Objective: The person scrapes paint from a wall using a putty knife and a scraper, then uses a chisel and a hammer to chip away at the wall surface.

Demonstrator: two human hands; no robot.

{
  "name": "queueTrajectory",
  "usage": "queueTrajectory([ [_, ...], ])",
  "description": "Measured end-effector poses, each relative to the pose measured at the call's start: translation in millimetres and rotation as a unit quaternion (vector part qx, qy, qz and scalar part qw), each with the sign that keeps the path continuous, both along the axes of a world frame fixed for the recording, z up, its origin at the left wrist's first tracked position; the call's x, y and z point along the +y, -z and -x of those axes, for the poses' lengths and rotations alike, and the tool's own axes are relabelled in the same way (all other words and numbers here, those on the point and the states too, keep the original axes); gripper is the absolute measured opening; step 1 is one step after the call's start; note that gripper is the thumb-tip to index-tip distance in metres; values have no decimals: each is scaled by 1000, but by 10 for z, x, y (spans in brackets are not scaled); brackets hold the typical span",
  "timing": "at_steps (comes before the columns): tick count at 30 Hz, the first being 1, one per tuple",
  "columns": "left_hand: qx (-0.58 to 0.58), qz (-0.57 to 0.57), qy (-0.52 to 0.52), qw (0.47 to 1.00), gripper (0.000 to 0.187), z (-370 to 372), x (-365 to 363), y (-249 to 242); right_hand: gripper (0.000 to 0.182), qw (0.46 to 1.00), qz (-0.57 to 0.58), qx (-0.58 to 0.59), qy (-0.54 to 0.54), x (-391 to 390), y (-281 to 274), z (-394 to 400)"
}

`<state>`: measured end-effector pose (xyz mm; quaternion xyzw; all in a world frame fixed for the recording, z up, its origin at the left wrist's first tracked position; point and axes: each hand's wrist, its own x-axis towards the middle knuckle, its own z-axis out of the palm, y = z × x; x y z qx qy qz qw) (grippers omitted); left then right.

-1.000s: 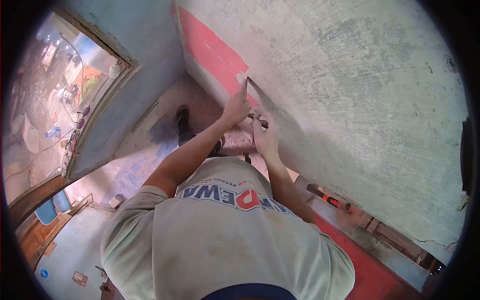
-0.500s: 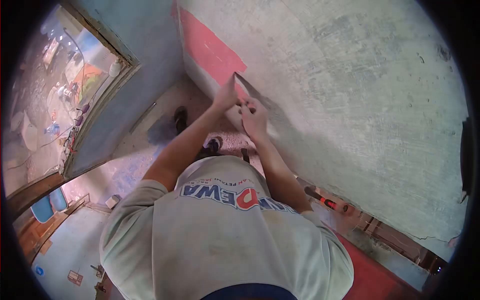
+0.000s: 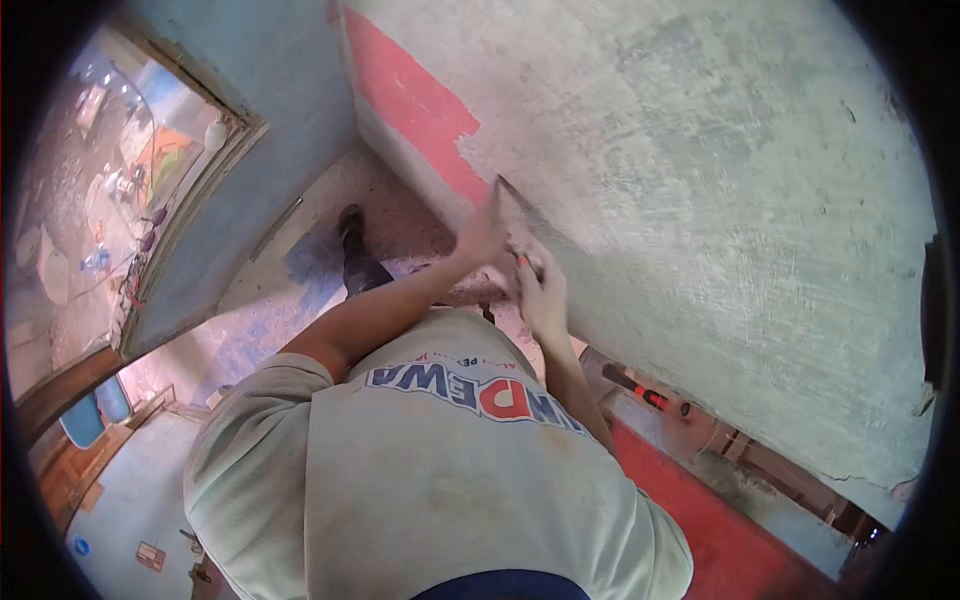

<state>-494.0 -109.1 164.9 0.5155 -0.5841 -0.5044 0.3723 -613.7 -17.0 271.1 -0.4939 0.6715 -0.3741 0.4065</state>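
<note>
My right hand [image 3: 542,298] is closed round the handle of a putty knife [image 3: 520,200], and a bit of red shows at the fingers. The dark blade lies against the wall [image 3: 690,190], its far corner touching the pale coat. Blurred by motion, my left hand [image 3: 482,242] is at the blade's left side, fingers along it, helping hold it. Up and left of the blade, a pink painted patch [image 3: 410,90] has a ragged edge against the grey-white coat. My left hand hides part of the blade.
A wall corner and a window frame [image 3: 190,200] stand at the left, with clutter beyond. My foot [image 3: 351,218] is on the stained floor [image 3: 310,265]. At the lower right, a red-and-black-handled tool [image 3: 648,397] lies on a ledge beside a red surface [image 3: 720,530].
Both hands and the putty knife have moved down the wall, towards my body. The pink patch's near edge, straight before, is now ragged, with pale coat beside it. My leg shows more.
</note>
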Motion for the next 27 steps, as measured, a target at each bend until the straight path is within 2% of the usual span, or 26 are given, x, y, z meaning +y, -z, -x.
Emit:
queueTrajectory([
  [1, 28, -53, -10, 998, 84, -121, -180, 38, 38, 998, 28, 48, -11, -120, 141, -28],
  [3, 41, -102, -13, 994, 83, -196, -250, -22, 39, 999, -12, 34, -3, -293, 222, -158],
  [5, 9, -81, -2, 997, 83, -300, -311, -137, 39, 998, -66, 5, 7, -242, 8, -204],
  [6, 38, -55, -4, 998, 85, -198, -193, -48, 40, 995, -97, -12, 14, -167, -122, -195],
  [8, 73, -3, 11, 997, 87, -16, 92, -27, 39, 998, -58, -24, 24, 225, -109, -47],
  [11, 36, 20, 7, 999, 88, 40, 138, 15, 35, 999, 49, -9, 11, 282, -21, -92],
  [12, 42, -41, 10, 998, 88, -55, 15, 2, 35, 996, 81, 8, -20, 110, 83, -121],
  [14, 77, -139, 5, 987, 87, -259, -226, -57, 35, 997, 64, 26, -39, -197, 216, -238],
  [16, 133, -217, -16, 967, 87, -428, -346, -104, 33, 999, -39, 26, -17, -363, 238, -394],
  [19, -82, -27, 20, 996, 84, -295, -268, 94, 30, 998, -62, 0, 12, -180, -8, -371],
  [20, -58, -22, 57, 996, 81, -236, -168, 104, 29, 997, -65, -11, 25, -24, -59, -321],
  [22, 69, -79, 50, 993, 83, -95, -8, 105, 29, 999, -34, -8, 26, 122, -105, -237],
  [24, -75, 39, 24, 996, 83, -60, -46, 176, 34, 997, 66, 40, -19, -21, -45, -266],
  [26, 0, -41, 12, 999, 84, -285, -339, 339, 37, 994, 83, 60, -37, -256, 185, -363],
  [27, 10, -63, 18, 998, 85, -339, -379, 363, 36, 998, 34, 43, -24, -363, 419, -425],
])
